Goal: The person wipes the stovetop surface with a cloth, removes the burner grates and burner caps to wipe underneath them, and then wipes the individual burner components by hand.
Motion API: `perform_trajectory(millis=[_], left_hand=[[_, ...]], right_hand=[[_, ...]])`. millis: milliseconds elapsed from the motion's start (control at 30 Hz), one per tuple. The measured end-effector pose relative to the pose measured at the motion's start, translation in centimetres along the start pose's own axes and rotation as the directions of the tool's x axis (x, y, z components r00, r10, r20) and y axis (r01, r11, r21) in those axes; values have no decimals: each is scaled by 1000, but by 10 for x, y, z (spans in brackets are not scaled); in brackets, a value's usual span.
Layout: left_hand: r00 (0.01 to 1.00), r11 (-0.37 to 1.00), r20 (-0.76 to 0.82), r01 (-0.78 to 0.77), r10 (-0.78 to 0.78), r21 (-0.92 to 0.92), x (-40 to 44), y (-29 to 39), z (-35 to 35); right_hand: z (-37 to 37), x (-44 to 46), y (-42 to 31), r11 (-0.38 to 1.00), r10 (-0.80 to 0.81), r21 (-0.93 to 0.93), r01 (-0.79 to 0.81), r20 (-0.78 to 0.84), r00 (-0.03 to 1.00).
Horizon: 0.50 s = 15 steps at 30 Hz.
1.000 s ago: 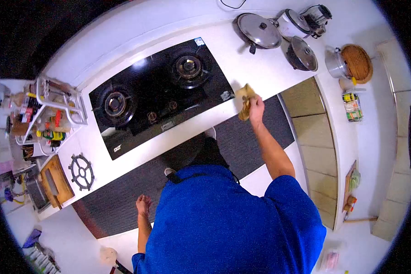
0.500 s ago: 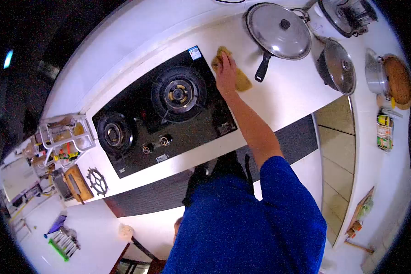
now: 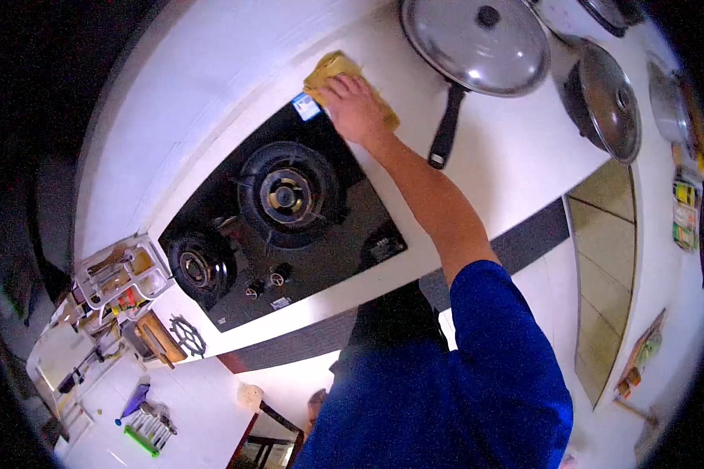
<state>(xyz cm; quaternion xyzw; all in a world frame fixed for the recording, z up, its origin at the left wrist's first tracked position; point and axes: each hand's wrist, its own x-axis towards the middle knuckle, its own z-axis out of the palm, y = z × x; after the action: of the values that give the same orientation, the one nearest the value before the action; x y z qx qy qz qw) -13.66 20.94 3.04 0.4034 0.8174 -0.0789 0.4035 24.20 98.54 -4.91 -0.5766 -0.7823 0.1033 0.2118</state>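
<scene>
My right hand (image 3: 353, 105) lies on a yellow-brown cloth (image 3: 332, 69), pressing it on the white counter (image 3: 414, 117) at the back right corner of the black gas stove (image 3: 352, 207). Its fingers are spread over the cloth, next to the blue and white sticker (image 3: 306, 106). My left hand (image 3: 316, 406) shows only as a small blurred part beside the blue shirt, and its fingers cannot be made out.
A lidded pan (image 3: 477, 47) points its black handle toward me, with a second lidded pan (image 3: 608, 102) to its right. Left of the stove are a white rack (image 3: 125, 273), a black pan support (image 3: 188, 336) and a wooden board (image 3: 160, 340).
My right hand has moved with the cloth from the counter's front edge to the back corner of the stove. The view has shifted closer to the counter, and my left hand has dropped mostly from sight.
</scene>
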Motion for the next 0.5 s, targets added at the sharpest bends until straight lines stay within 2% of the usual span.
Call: perform_trajectory(millis=[33,67,133,200,300,333,367,400,433,500], left_hand=[[982,956,162,134,-94,-261,23,-1,-10],[930,828,339,297,-139,-476,47,-2,-23],[931,532,344,355,-124,-769,66,-2,-31],[917,548,325,399,-232,-736,73,53,-69],[968,747,236,220,-87,-627,106,66,-72],[917,605,311,397,-248,-690,114,90,-82],[903,708,347,417,-253,-570,119,108,-92],[904,708,349,415,-248,-572,123,114,-91],[959,831,278,203,-61,-519,129,109,-88],[964,869,192,-66,182,-490,129,97,-78]], right_hand=[[-4,-20,3,997,-61,44,63,-32,998],[-11,-43,6,998,-50,30,51,-28,998],[-19,-92,8,984,-122,136,118,18,992],[-39,-154,0,977,-87,201,70,75,993],[-53,-259,9,970,-152,209,123,126,980],[-62,-292,12,968,-174,210,139,161,971],[-61,-328,22,956,-201,249,155,170,965],[-64,-356,32,942,-226,289,168,181,957],[-85,-366,36,944,-223,286,164,187,957],[-129,-392,38,946,-173,313,83,270,947]])
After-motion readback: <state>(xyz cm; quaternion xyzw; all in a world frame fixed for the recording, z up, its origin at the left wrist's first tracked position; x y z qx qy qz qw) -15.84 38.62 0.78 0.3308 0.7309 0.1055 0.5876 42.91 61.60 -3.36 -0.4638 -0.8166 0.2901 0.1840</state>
